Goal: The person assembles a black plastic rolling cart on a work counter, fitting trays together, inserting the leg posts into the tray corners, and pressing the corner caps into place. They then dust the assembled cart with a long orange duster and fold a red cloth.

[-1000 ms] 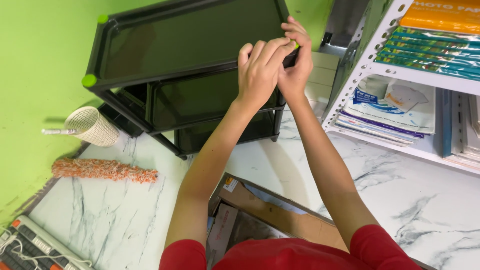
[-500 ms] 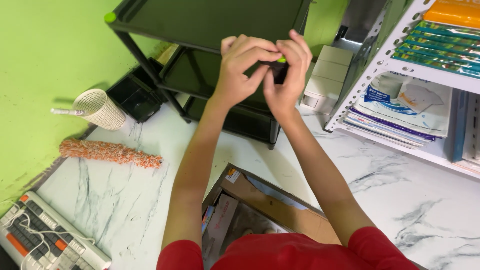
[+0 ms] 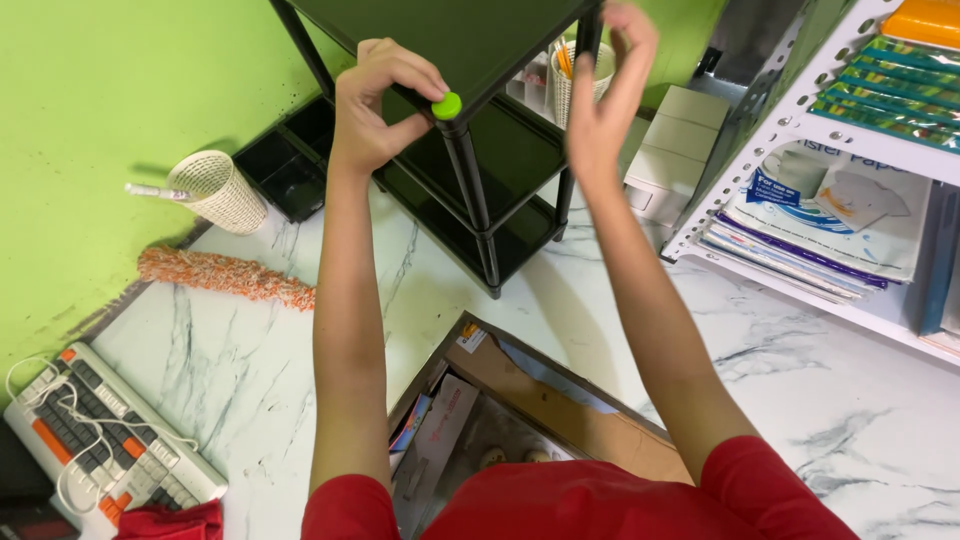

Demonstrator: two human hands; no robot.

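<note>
Surroundings: a white marble-patterned floor (image 3: 300, 350) carries a black three-tier shelf rack (image 3: 480, 190) set against a green wall (image 3: 100, 120). Left of the rack stands a black compartment tray (image 3: 285, 165), and just beside it lies a tipped woven basket (image 3: 215, 190) with a pen-like object poking from its mouth. Near that basket lies an orange fluffy duster (image 3: 225, 277). At the near left corner sits a white keyboard (image 3: 100, 440) with orange keys, its cord coiled on top. A cardboard box (image 3: 520, 400) lies open directly below the person, partly hidden by the red shirt. At right, a white metal shelving unit (image 3: 800, 200) holds stacked paper packs, and small white boxes (image 3: 675, 150) stand between it and the rack. A second woven cup (image 3: 575, 80) with pencils shows behind the rack's far post.

Rack corner: a green round cap (image 3: 447, 105) sits on top of the near corner post of the rack's top tier.

Left hand (image 3: 375, 110): clenched on the edge of the top tier, with thumb and fingers closed just left of the green round cap and touching it.

Right hand (image 3: 610, 95): released, fingers loosely curved, grasping nothing. It hovers right of the cap, apart from it, and blocks part of the rack's far right post.
</note>
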